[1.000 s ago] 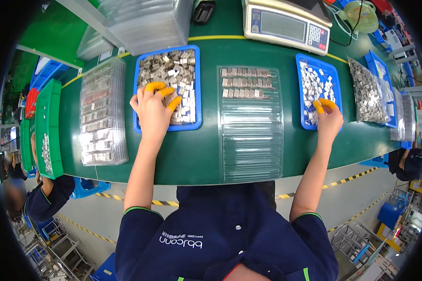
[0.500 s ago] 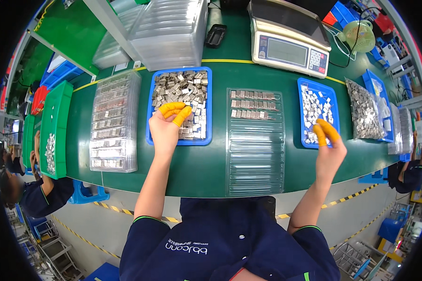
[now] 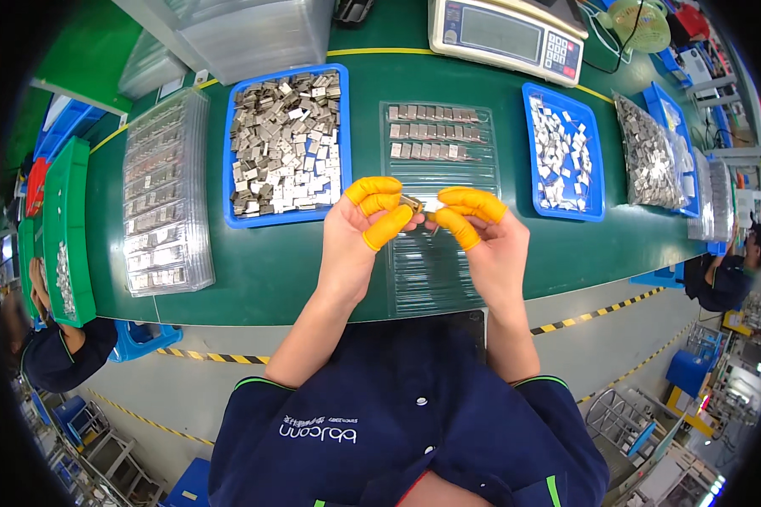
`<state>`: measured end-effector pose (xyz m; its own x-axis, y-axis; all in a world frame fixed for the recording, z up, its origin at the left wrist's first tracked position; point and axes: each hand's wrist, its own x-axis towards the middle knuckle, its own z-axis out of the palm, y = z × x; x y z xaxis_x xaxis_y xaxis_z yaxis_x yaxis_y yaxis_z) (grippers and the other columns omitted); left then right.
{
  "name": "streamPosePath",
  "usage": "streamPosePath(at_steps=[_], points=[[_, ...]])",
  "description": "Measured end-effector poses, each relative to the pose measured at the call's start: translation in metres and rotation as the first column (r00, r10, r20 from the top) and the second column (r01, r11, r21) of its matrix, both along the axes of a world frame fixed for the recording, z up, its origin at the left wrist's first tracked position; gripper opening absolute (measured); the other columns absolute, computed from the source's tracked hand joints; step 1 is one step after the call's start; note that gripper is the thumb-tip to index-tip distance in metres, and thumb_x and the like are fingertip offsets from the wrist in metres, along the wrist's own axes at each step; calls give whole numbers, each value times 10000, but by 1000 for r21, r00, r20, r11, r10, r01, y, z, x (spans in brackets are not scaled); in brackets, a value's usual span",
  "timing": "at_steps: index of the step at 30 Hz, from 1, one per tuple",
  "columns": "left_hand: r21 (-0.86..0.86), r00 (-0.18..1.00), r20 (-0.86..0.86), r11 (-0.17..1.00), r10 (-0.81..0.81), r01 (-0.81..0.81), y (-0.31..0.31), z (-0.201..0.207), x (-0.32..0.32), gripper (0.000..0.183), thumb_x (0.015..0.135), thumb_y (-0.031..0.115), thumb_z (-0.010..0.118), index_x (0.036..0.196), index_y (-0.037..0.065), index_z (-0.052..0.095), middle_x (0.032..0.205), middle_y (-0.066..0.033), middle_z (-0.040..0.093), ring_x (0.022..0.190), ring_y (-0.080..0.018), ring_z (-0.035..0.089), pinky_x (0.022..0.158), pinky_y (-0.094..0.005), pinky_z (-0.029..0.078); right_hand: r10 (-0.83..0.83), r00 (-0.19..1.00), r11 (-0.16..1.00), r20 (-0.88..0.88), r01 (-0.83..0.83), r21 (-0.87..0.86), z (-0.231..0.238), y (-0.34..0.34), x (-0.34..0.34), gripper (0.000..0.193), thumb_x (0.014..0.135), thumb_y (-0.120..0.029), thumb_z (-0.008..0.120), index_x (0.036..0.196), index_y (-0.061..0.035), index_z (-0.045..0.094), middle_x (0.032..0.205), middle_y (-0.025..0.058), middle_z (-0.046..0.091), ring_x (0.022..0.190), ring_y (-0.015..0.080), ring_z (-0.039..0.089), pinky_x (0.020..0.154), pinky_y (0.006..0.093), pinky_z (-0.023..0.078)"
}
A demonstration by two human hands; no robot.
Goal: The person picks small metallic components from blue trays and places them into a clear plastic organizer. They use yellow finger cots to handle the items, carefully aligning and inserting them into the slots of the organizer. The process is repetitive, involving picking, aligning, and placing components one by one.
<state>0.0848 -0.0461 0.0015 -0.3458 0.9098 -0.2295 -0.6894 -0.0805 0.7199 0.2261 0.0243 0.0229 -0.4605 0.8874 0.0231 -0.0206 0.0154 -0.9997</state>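
My left hand point(image 3: 359, 241), yellow finger cots on its fingertips, pinches a small metal connector shell point(image 3: 412, 204). Close against it, my right hand point(image 3: 488, 245), also in yellow cots, pinches a small white part point(image 3: 432, 205). The fingertips hide most of both pieces, so I cannot tell whether they are joined. Both hands are above a clear plastic blister tray point(image 3: 488, 173), whose far end carries three rows of metal connectors point(image 3: 434, 132). A blue bin point(image 3: 345, 127) heaped with metal shells stands on the left. White parts lie scattered in another blue bin point(image 3: 596, 203) on the right.
A stack of filled clear trays point(image 3: 167, 194) and a green bin point(image 3: 66, 203) are farther left. Behind stand empty trays point(image 3: 254, 42) and a weighing scale point(image 3: 503, 32). To the right lies a bag of metal parts point(image 3: 647, 152). Co-workers sit at both sides.
My left hand has left the metal-shell bin and my right hand the white-part bin. They have come together over the blister tray, each with a small piece. The view has shifted too.
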Motion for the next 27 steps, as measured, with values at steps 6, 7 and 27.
streamPosePath(at_steps=[6,7,27], points=[[-33,997,-58,999,40,-42,0,-9,5,300,806,-1,660,1096,-45,595,948,-103,653,840,-178,652,768,-274,521,16,997,1000,71,-16,-12,0,2,0,207,807,-5,657,1012,25,651,916,92,678,778,143,663,747,259,526],[-42,998,-62,999,29,-32,0,-9,4,289,804,-3,662,1083,-48,602,955,-108,655,845,-178,652,774,-275,521,13,997,1000,79,-12,-4,-1,2,0,209,806,-7,659,1013,23,653,912,92,681,773,142,664,744,257,526],[-86,956,-202,977,-210,197,-3,-6,-3,201,778,-10,683,971,-63,661,868,-128,680,738,-161,647,695,-265,530,238,920,827,-311,-360,-431,-22,19,15,157,731,44,706,884,34,672,898,92,634,833,174,619,761,287,511]])
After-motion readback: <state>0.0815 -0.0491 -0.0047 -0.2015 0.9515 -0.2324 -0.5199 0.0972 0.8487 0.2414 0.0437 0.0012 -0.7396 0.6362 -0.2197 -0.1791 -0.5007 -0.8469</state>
